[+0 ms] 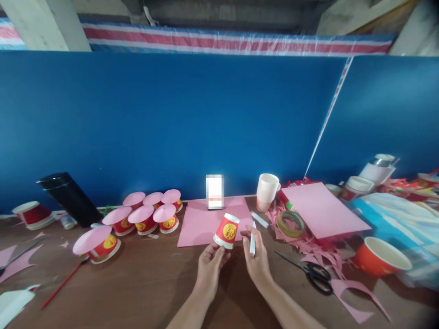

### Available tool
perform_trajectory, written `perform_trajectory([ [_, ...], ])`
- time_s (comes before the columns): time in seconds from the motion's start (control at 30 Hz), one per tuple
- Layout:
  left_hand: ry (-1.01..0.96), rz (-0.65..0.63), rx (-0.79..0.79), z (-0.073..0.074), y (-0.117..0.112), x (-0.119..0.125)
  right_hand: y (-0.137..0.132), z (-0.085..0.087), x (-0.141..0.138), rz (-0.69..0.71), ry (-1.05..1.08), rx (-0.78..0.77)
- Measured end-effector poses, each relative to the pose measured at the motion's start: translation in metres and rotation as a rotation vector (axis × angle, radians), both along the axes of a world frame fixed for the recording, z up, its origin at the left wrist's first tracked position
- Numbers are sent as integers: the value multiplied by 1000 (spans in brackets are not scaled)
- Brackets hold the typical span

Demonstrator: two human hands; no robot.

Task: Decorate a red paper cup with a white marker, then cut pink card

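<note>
Red paper cup (pixel 227 230), white-rimmed, gold-emblemed, slightly tilted, bottom-up.

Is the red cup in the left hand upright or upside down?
Upside down, slightly tilted: the red cup has its narrower end up and its wider end down.

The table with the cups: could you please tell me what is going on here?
A person tilts an upside-down red cup in the left hand and holds a white stick in the right hand, apart from the cup. Beyond the hands lies a pink sheet. To the left stand seven other cups with pink discs on top; the cup in hand has none. Scissors lie to the right.
</note>
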State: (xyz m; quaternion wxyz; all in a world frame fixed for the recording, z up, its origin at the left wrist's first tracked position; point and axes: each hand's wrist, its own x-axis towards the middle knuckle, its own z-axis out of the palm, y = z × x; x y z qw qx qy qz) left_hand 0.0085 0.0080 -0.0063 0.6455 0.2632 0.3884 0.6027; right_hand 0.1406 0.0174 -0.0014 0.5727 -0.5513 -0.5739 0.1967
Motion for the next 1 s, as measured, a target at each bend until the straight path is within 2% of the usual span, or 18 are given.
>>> perform_trajectory([
  [0.23, 11, -10, -5, 0, 2, 0, 2, -6, -1, 54, -2, -53],
  [0.8, 82, -29, 43, -4, 2, 0, 10, -12, 2, 48, 32, -73],
  [1.0, 92, -1, 58, -5, 5, 2, 11, -15, 2, 38, 20, -59],
])
